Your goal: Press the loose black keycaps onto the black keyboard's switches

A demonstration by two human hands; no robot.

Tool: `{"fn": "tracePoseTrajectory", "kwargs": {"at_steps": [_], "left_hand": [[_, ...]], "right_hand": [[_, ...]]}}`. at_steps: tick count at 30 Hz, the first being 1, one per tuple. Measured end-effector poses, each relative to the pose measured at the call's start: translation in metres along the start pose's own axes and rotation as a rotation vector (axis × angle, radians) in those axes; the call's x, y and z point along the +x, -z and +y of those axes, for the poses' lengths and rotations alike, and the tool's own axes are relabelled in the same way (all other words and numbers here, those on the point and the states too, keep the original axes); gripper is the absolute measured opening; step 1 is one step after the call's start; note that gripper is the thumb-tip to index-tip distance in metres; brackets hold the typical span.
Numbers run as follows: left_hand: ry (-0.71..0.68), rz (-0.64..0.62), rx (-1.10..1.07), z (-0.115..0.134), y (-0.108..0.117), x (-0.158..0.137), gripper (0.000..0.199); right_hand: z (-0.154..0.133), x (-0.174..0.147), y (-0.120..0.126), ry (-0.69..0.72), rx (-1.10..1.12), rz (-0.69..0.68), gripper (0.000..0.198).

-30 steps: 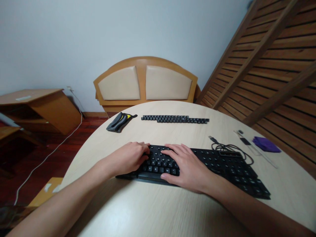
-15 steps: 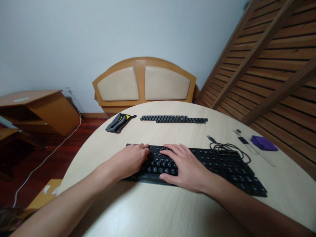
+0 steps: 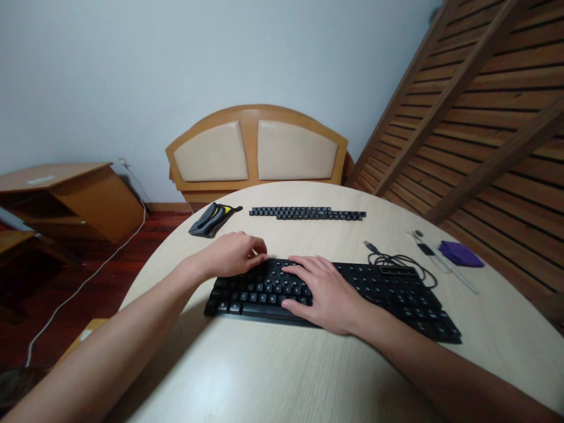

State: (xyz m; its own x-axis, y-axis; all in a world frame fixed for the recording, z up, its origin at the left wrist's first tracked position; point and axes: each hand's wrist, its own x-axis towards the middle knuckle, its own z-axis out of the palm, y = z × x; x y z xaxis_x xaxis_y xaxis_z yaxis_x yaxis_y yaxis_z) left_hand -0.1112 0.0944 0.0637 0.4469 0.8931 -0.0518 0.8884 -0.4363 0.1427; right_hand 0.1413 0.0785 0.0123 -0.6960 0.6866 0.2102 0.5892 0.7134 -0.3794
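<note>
The black keyboard lies near the table's front edge; the right hand rests spread flat on its keys, while the left hand hovers at its far-left corner, fingertips pinched together (what they hold, I cannot tell). A careless sweep could scatter the loose keycap rows beyond.

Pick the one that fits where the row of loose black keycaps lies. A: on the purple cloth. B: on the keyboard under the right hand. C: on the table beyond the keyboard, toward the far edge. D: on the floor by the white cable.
C: the loose keycaps lie in a row on the table, beyond the keyboard.
</note>
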Motion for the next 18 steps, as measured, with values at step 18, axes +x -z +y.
{"fn": "tracePoseTrajectory", "kwargs": {"at_steps": [18], "left_hand": [[0.287,0.134,0.168,-0.03,-0.033,0.123,0.034]], "right_hand": [[0.001,-0.002,0.0,0.012,0.018,0.02,0.057]]}}
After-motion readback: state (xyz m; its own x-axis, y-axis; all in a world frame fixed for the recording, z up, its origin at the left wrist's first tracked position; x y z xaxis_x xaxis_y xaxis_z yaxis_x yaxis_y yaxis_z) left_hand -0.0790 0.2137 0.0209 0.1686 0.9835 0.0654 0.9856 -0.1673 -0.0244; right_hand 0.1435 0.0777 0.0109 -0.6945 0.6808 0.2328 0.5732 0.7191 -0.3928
